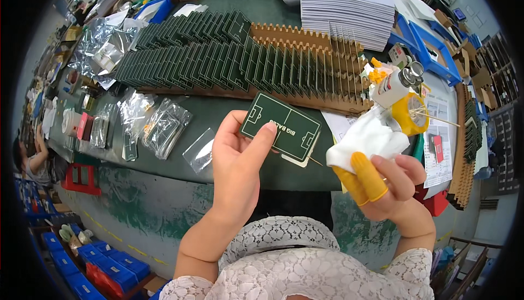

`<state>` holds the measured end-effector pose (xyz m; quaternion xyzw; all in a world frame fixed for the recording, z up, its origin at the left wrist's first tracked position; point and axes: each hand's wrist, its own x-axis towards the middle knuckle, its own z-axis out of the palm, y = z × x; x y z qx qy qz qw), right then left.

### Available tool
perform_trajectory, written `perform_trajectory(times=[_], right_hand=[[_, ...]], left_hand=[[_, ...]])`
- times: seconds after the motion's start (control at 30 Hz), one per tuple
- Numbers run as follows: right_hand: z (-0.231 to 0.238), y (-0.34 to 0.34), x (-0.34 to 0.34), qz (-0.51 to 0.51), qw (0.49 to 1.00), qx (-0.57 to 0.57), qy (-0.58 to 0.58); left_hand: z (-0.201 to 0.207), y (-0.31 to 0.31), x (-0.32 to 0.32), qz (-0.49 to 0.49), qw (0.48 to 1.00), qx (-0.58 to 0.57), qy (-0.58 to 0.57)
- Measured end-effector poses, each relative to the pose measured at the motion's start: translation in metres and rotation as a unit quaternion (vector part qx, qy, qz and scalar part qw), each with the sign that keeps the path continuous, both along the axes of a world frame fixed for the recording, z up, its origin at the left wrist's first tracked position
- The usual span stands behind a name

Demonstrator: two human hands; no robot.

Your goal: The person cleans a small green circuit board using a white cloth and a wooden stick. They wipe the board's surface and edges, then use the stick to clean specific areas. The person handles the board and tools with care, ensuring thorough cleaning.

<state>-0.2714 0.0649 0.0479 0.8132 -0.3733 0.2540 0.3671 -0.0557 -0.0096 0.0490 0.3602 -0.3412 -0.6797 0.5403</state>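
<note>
My left hand pinches a dark green card near its left end, thumb on top and fingers curled beneath. White lines like a football pitch and some printing mark the card's upper face. Beside it, my right hand grips a bunched white cloth, apart from the card. Yellow finger cots cover two of the right fingers. Behind both hands, rows of similar green cards stand tilted in a notched wooden rack. Below the held card a pale edge and a thin stick show, partly hidden.
A white bottle with a metal top stands near a yellow tape roll beyond my right hand. Clear plastic bags lie at left. A tall paper stack and blue trays sit at the back right. Another person is far left.
</note>
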Motion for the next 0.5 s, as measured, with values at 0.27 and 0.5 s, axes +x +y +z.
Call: perform_trajectory(times=[0.27, 0.5], right_hand=[[-0.002, 0.001, -0.003, -0.012, 0.999, 0.018, 0.036], [-0.001, -0.016, -0.010, -0.009, 1.000, -0.017, 0.003]], left_hand=[[0.002, 0.002, 0.001, -0.005, 1.000, -0.003, -0.008], [0.004, 0.004, 0.002, -0.016, 1.000, 0.003, -0.003]])
